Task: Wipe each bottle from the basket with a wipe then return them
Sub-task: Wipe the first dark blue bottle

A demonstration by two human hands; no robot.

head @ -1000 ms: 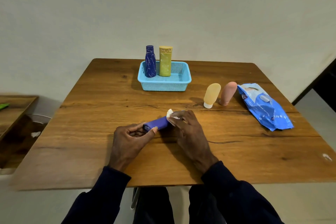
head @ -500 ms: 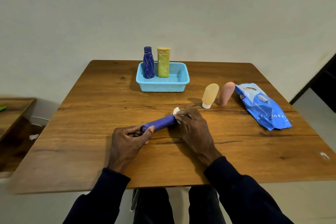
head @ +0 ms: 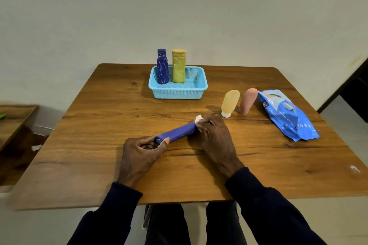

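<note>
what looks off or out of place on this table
Nothing spilled or broken. A yellow tube and a pink tube stand cap-down on the table, beside the wipes pack, outside the basket. A small white mark sits near the table's right front edge.

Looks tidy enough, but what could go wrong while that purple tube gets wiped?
1. The right hand rubs the wipe at the far end of the tube, close to the yellow bottle standing on its cap; an overshoot might topple it.
2. The left hand pinches only its near end, so the tube may slip or swing.
</note>
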